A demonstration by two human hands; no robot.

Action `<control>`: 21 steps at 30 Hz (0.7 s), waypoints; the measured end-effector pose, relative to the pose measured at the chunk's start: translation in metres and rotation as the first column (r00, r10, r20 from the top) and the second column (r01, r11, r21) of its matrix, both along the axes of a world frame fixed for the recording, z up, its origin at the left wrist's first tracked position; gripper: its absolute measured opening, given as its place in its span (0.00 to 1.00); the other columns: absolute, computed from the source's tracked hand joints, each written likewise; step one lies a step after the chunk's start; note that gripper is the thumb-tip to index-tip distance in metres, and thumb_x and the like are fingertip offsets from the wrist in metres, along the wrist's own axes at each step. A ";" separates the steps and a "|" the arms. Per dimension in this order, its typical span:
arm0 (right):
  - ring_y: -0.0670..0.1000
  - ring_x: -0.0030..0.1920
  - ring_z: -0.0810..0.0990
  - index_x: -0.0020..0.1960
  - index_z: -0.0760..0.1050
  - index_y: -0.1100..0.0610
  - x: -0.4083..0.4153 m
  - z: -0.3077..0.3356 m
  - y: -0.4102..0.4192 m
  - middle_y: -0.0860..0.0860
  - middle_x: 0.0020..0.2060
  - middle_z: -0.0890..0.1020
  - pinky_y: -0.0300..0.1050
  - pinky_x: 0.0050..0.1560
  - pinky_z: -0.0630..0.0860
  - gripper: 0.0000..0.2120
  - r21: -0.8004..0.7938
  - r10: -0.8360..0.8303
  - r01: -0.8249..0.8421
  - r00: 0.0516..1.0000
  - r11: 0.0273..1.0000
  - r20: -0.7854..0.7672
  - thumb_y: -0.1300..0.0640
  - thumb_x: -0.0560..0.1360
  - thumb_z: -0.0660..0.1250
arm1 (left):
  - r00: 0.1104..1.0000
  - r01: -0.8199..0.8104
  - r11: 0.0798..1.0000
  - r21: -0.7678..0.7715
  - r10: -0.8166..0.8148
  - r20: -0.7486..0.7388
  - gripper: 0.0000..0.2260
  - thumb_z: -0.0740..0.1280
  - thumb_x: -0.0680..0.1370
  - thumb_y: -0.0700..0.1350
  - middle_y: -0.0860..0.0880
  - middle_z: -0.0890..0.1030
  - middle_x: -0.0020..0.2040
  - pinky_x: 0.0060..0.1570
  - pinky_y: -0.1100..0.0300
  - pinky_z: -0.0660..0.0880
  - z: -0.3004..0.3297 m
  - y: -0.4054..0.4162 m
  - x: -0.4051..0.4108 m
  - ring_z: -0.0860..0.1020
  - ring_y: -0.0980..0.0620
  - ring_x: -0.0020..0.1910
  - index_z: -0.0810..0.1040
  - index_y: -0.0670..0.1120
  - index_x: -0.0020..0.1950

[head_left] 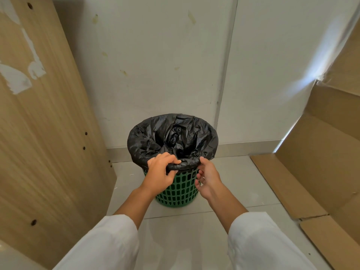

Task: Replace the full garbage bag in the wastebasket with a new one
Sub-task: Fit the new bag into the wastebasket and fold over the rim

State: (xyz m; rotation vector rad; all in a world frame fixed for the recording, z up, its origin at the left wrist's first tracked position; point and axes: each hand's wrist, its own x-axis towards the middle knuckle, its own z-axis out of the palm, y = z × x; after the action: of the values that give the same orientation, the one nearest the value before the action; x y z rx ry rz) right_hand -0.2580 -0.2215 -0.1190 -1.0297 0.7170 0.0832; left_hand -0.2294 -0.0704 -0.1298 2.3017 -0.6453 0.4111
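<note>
A: Where do we have our fingers?

B: On the near rim of the wastebasket [179, 189]. Our left hand [160, 173] curls over the rolled edge of the black garbage bag [172, 137], the thumb lying on top of the fold and the other fingers bent beneath it, so we pinch the plastic there.

A: And the other side?

B: Our right hand [207, 177] sits just beside the wastebasket's right edge. Its thumb touches the same rolled edge of the bag; the remaining fingers hang loosely bent against the green lattice wall, and we cannot tell whether they grip anything.

A: Where is the bag itself?

B: Inside the wastebasket, its mouth folded outward over the whole rim, its crumpled middle sunk down within.

A: What lies around the wastebasket?

B: It stands upright on pale floor tiles [229, 184], near the white wall [155, 65] behind it. A wood-grain panel [42, 123] leans to its left, flattened cardboard [315, 162] lies to its right, and our white sleeves [109, 244] reach in from in front of it.
</note>
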 end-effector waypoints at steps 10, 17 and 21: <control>0.59 0.44 0.84 0.47 0.75 0.63 0.018 0.013 -0.013 0.58 0.44 0.81 0.53 0.48 0.82 0.13 -0.503 0.025 -0.049 0.998 0.863 -0.056 0.52 0.74 0.65 | 0.989 0.084 0.996 0.014 -0.082 -0.119 0.16 0.66 0.68 0.42 0.57 0.77 0.44 0.52 0.60 0.68 0.012 0.009 0.000 0.75 0.58 0.46 0.80 0.49 0.55; 0.60 0.48 0.83 0.59 0.73 0.66 0.027 0.011 -0.012 0.61 0.55 0.79 0.46 0.37 0.81 0.23 -0.362 0.006 -0.018 0.999 0.932 -0.035 0.58 0.68 0.74 | 0.993 0.053 0.998 -0.021 -0.055 -0.109 0.10 0.67 0.74 0.41 0.53 0.78 0.42 0.35 0.76 0.65 0.011 0.017 -0.016 0.74 0.65 0.38 0.82 0.47 0.54; 0.58 0.43 0.81 0.55 0.73 0.66 0.018 0.001 -0.001 0.60 0.51 0.80 0.49 0.44 0.80 0.17 -0.225 -0.103 0.099 0.995 0.969 -0.007 0.62 0.69 0.70 | 0.993 0.070 0.998 -0.012 -0.070 -0.091 0.10 0.68 0.73 0.40 0.52 0.79 0.43 0.34 0.78 0.66 0.010 0.019 -0.025 0.74 0.67 0.38 0.83 0.46 0.54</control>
State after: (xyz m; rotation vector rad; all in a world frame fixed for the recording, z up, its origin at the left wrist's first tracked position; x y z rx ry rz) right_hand -0.2397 -0.2225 -0.1181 -1.2075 0.8081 -0.0786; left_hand -0.2547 -0.0518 -0.1195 2.2675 -0.6748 0.2737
